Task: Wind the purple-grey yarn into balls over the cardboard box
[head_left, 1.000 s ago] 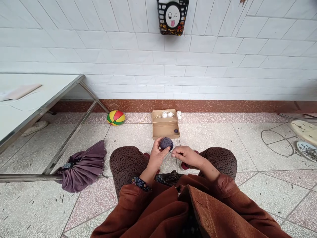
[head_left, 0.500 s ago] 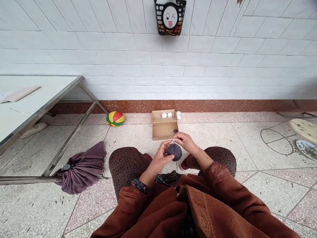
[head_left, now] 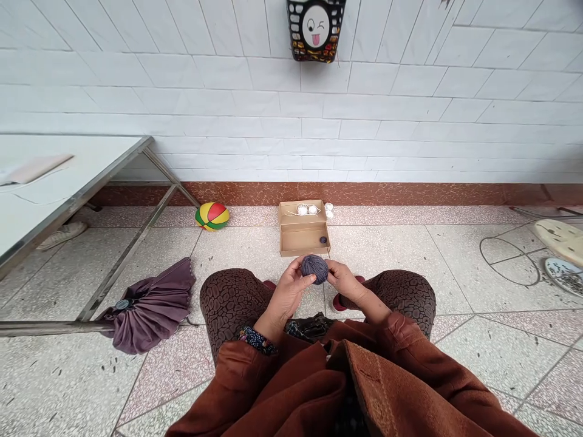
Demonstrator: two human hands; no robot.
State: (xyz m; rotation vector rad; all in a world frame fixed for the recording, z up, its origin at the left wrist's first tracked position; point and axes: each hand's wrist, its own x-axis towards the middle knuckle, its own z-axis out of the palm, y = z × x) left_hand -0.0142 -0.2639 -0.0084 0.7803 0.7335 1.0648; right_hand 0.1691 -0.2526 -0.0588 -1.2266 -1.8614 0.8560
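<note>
A dark grey-purple ball of yarn (head_left: 314,269) sits in my left hand (head_left: 290,290), whose thumb and fingers curl around its left side and underneath. My right hand (head_left: 345,282) is closed, its fingertips pinched on the yarn at the ball's right edge; the strand itself is too thin to follow there. Just beyond my hands an open cardboard box (head_left: 296,241) lies on the floor. A small dark yarn ball (head_left: 323,240) rests in its right corner, and two white yarn balls (head_left: 307,210) lie on its opened lid.
More white balls (head_left: 328,210) lie beside the lid. A striped ball (head_left: 212,216), a folded purple umbrella (head_left: 155,306) and a metal-framed table (head_left: 82,176) are at the left. A black basket (head_left: 316,30) hangs on the tiled wall. A stool-like seat (head_left: 560,240) stands at the far right.
The yarn ball has been turned and raised slightly to the left. My right hand has come down from above the ball to its right side, fingers still pinched.
</note>
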